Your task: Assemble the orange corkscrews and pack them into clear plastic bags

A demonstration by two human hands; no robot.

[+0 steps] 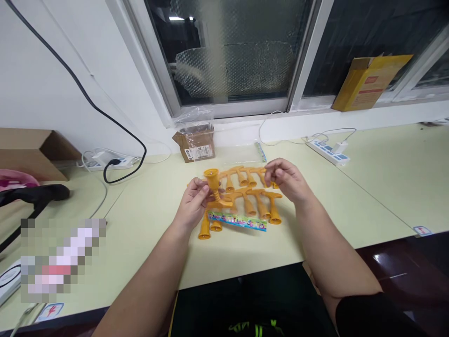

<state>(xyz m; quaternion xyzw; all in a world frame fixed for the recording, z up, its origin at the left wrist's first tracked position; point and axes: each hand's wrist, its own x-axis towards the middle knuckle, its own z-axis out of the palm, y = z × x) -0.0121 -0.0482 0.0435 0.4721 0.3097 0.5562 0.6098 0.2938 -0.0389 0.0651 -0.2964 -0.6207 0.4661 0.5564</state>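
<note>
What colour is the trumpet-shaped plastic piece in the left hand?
Orange-yellow. The head view shows the plastic piece in the left hand.

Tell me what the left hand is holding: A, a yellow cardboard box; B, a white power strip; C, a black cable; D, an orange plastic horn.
D: the left hand grips an upright orange horn with its flared end up, above the other orange horns lying on the table; the right hand pinches at that pile.

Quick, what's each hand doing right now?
Left hand: closed, holding an orange horn.
Right hand: fingers pinched at the orange horns; grip unclear.
</note>
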